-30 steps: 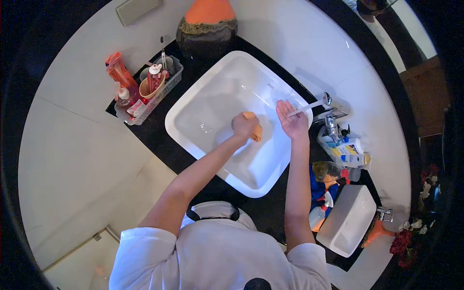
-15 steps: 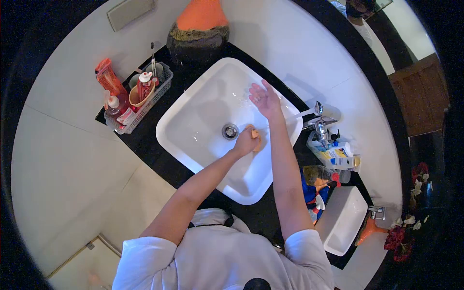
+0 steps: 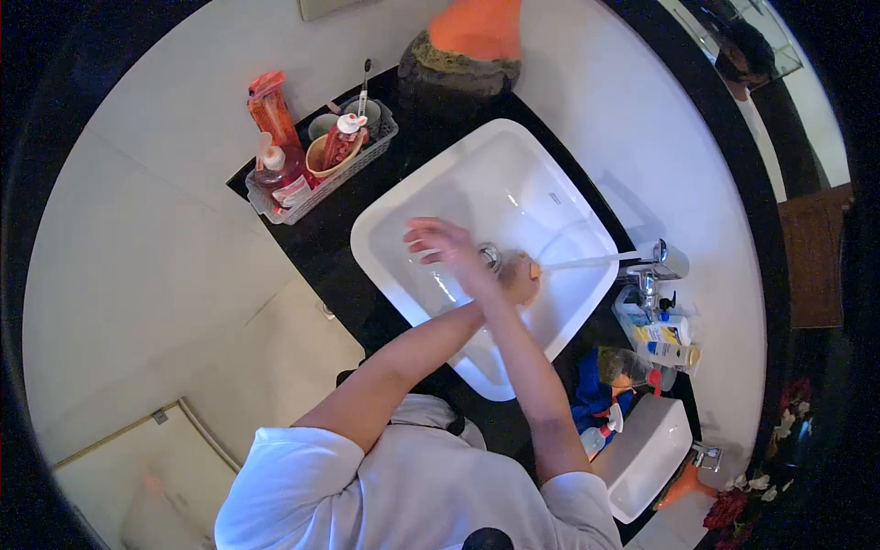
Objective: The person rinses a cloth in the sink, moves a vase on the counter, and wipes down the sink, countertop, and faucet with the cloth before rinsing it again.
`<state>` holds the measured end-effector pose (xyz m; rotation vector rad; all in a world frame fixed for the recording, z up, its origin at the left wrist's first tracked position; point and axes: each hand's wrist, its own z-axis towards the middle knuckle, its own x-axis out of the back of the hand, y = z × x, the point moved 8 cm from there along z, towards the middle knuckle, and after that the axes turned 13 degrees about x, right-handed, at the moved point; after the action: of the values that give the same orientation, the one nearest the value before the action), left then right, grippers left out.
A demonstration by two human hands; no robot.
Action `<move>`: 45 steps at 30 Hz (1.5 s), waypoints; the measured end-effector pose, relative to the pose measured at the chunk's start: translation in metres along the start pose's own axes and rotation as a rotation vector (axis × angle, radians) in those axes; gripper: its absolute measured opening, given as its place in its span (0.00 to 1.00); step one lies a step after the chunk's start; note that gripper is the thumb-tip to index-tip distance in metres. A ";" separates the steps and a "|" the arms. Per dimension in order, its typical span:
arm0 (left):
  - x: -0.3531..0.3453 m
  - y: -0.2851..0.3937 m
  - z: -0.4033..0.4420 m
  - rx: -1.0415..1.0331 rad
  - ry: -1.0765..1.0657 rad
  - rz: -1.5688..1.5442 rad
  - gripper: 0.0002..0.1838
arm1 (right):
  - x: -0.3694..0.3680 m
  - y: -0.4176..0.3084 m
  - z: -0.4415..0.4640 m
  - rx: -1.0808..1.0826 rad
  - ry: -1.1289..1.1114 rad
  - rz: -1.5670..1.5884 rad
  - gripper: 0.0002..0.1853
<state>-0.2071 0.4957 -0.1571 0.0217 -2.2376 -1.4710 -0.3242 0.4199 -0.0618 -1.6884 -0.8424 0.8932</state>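
Observation:
A white sink (image 3: 394, 291) is set in a black counter, with water running from the chrome faucet (image 3: 653, 269) on its right side. Inside it my left hand (image 3: 521, 279) is closed on an orange cloth (image 3: 536, 271), which shows only as a small patch near the water stream. My right forearm crosses over my left wrist. Over the left part of the sink is my right hand (image 3: 442, 244), slightly blurred, empty, its fingers apart. The drain (image 3: 490, 258) shows between the two hands.
A grey basket (image 3: 302, 207) of bottles and cups stands at the upper left, beside an orange and dark vase (image 3: 463, 69). Right of the sink are white bottles (image 3: 667, 330), a clear bottle (image 3: 623, 367), a spray bottle (image 3: 598, 438) and a white rectangular basin (image 3: 646, 458).
My right hand has swung left from the faucet side across my left arm. My left hand, still holding the cloth, has shifted right toward the stream. The view has turned slightly.

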 end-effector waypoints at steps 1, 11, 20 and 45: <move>0.003 0.001 -0.002 -0.014 -0.029 -0.026 0.12 | -0.020 -0.004 0.010 0.286 -0.017 -0.311 0.20; -0.039 -0.016 0.013 -0.382 -0.031 0.088 0.11 | 0.048 0.011 -0.043 0.337 0.157 -0.641 0.22; 0.002 0.034 0.005 -0.059 -0.131 0.235 0.15 | 0.226 0.012 -0.152 0.248 0.955 0.624 0.21; -0.029 0.019 0.036 0.432 -0.513 -1.091 0.19 | 0.191 -0.028 -0.116 0.368 1.152 -0.809 0.14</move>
<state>-0.1907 0.5425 -0.1633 1.3138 -3.1438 -1.4870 -0.1342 0.5389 -0.0414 -1.0739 -0.4097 -0.4683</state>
